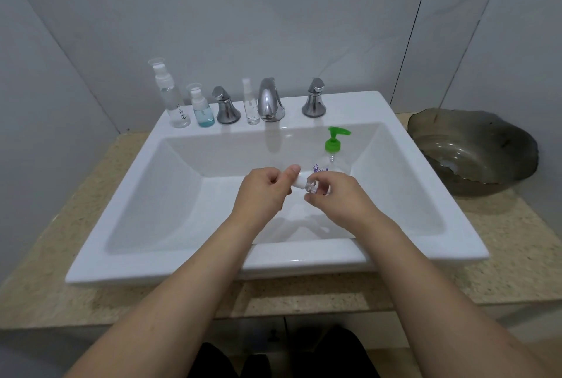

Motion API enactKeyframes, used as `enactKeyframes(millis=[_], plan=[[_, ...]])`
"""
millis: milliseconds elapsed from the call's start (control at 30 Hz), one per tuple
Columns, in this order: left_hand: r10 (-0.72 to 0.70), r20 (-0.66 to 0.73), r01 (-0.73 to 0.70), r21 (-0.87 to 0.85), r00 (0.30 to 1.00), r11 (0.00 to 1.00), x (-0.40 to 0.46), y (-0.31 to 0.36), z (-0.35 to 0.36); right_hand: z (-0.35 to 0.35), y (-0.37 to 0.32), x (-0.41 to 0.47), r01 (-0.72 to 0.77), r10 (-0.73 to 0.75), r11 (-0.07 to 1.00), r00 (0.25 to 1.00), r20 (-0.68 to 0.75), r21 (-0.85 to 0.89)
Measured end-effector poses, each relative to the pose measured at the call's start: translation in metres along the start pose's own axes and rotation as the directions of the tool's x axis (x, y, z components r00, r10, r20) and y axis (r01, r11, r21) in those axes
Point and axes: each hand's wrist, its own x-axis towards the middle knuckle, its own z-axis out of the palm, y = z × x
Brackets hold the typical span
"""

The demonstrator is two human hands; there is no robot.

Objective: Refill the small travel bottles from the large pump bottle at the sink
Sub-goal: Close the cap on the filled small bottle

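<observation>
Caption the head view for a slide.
Both hands, left hand and right hand, grip a small clear bottle over the sink.

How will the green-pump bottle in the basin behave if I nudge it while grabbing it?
The green-pump bottle looks tall, narrow and mostly empty, so probably light and tippy. Its clear plastic may slide on the glossy sink floor.

Both forearms bare to the frame edge; no sleeves, rings or watch visible. Dark trousers [304,356] at 6 o'clock. Left hand [261,192], right hand [337,198].
</observation>
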Motion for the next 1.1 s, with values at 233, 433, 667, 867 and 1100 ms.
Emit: enactKeyframes(millis=[233, 433, 667, 867, 1100], plan=[[0.067, 0.106, -0.052, -0.142, 0.992, 0.988, 0.0014, -0.0026, -0.0001, -0.0004, 0.0006, -0.0002, -0.007, 0.007, 1.000, 1.000, 0.003, 0.027], [0.081, 0.128, -0.053, -0.205, 0.989, 0.977, 0.0014, 0.0000, 0.0006, 0.0002, 0.0003, 0.0007, -0.003, 0.003, 1.000, 1.000, 0.010, 0.006], [0.071, 0.109, -0.052, -0.169, 0.991, 0.984, 0.0025, -0.0042, 0.0022, 0.0004, 0.0013, 0.0007, 0.006, -0.007, 1.000, 1.000, 0.012, 0.007], [0.078, 0.109, -0.066, -0.112, 0.991, 0.992, 0.0024, -0.0041, 0.0031, 0.0001, 0.0019, 0.0012, 0.008, -0.008, 1.000, 1.000, 0.017, -0.016], [0.036, 0.071, -0.030, -0.089, 0.997, 0.996, 0.0022, -0.0041, 0.0022, 0.0005, 0.0026, 0.0015, 0.003, -0.003, 1.000, 1.000, 0.015, -0.026]])
